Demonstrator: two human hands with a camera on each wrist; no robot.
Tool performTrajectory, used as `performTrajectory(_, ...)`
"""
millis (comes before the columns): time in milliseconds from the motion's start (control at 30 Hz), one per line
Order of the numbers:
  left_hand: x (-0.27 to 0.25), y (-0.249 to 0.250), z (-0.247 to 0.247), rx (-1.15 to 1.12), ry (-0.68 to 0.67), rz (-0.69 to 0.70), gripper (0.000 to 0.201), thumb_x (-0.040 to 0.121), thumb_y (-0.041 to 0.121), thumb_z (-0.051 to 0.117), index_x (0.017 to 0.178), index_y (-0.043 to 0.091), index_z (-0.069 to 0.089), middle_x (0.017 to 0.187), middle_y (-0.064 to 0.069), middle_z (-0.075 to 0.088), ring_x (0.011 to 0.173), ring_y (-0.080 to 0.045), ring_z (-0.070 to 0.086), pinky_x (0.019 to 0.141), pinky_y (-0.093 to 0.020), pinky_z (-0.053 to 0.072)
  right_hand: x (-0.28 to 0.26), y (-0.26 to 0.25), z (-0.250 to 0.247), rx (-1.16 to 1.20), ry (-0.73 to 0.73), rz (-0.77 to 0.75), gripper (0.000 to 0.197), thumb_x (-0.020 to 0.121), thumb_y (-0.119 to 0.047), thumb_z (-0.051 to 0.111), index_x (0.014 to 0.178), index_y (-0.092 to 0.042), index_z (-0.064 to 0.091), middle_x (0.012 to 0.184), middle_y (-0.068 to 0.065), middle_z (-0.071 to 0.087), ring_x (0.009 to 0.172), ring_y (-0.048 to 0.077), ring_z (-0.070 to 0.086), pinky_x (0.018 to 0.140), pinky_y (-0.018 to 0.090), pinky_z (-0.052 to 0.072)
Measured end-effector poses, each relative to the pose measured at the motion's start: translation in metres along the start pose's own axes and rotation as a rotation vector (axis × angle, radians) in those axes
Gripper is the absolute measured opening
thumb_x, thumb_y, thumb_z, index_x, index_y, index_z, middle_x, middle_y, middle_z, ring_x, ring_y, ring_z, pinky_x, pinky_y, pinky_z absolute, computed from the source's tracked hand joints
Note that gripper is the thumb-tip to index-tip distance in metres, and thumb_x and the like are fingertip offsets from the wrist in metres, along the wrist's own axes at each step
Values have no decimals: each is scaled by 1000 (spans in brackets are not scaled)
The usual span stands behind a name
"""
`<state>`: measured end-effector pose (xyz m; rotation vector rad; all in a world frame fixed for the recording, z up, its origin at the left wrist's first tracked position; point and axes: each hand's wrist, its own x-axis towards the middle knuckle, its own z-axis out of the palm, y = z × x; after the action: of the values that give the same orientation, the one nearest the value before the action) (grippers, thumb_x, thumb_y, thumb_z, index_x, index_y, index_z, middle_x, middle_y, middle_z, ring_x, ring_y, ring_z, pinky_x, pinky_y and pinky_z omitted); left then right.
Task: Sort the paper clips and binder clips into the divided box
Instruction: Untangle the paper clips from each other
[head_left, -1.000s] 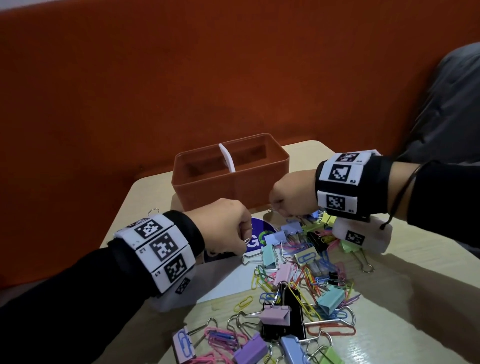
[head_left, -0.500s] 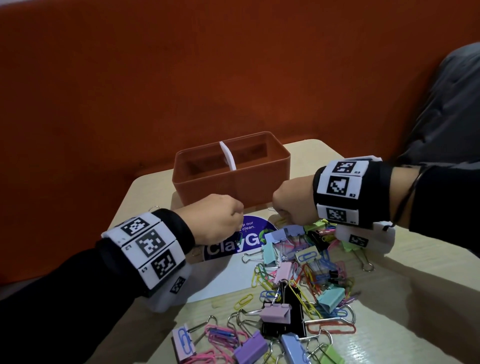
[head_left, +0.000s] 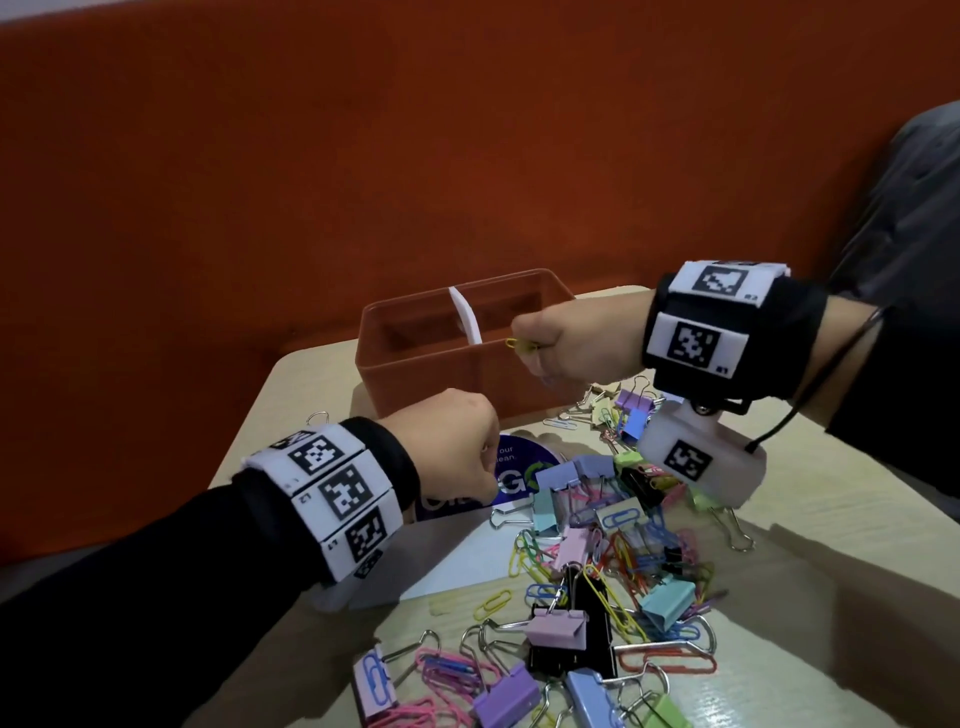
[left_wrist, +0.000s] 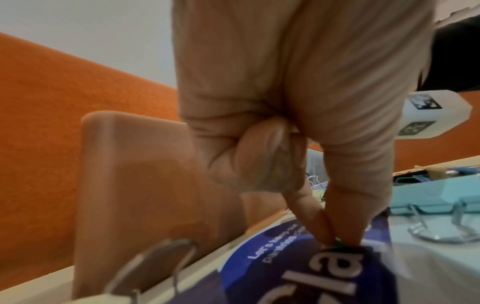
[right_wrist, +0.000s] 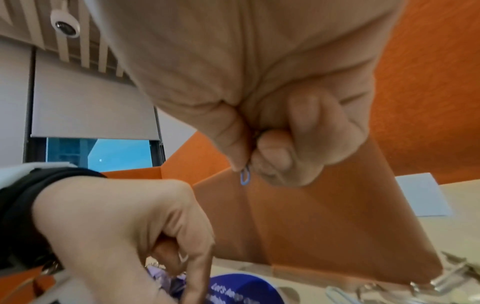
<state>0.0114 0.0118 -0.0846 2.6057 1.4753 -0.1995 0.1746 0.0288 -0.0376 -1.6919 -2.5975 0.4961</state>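
Where the right hand is: the right hand (head_left: 566, 343) is up by the near rim of the box's right part, at 12 o'clock from the pile.
Right fingers: curled in tight, with the thumb and first finger pinching a thin bent-wire paper clip (head_left: 521, 344). A yellow loop sticks out in the head view and a blue loop in the right wrist view, so I cannot tell how many it holds.
Left hand: the left hand (head_left: 452, 441) is low, at 10 o'clock from the pile.
Left fingers: the thumb and first finger are pressed together at the tips, pinching a tiny green bit (left_wrist: 337, 244). It is too small to name. The other fingers are curled.
Box: one orange-brown plastic box with smooth straight walls (head_left: 415, 374). One thin white divider (head_left: 467, 317) splits it into two parts.
Sticker: one round, shiny blue sticker with white letters (head_left: 511, 467), right under the left fingertips.
Pile: a heap of wire paper clips and folded metal binder clips in many colours (head_left: 613, 545). They are too tangled to count.
Binder clips near 6 o'clock: one big black binder clip (head_left: 592, 608) with one pink binder clip (head_left: 558, 629) lying on it.
Table: one pale table with a wood look (head_left: 831, 597).
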Motion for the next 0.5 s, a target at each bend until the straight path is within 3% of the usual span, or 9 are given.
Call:
performTrajectory(100,3,-1,0,-23,-76,-37,17,75,25,69,63,17,61,60,4,55,59,-16,53,55,-27,44,3,-2,-2,176,-32,13,17,96,-10,38,84,-17,48,73,-1,53,57,16,48,51,26,41)
performTrajectory(233,5,-3,-1,-23,-178,-56,22,81,32,65,75,10,63,59,2,53,54,-15,48,50,-25,39,11,-11,-10,415,-52,28,16,97,-7,35,90,-12,49,69,4,46,51,14,40,43,22,33)
performTrajectory(300,4,-2,1,20,-210,-40,26,85,36,61,78,10,62,65,-1,56,58,-17,51,52,-25,39,21,-19,-19,541,-33,29,22,97,-4,33,84,-10,49,64,5,41,47,14,36,38,18,29)
performTrajectory(400,1,-1,0,50,-204,-35,28,92,36,48,87,11,60,86,-6,63,79,-24,56,65,-29,44,40,-30,-31,616,-9,33,27,95,-3,33,75,-11,48,59,4,42,37,11,37,35,14,29)
performTrajectory(500,-6,-5,-18,-87,-106,-61,26,94,30,44,76,13,52,83,-4,56,77,-20,51,65,-26,36,60,-40,-38,625,-11,82,26,96,-6,36,72,-11,46,61,3,41,29,7,37,33,10,30)
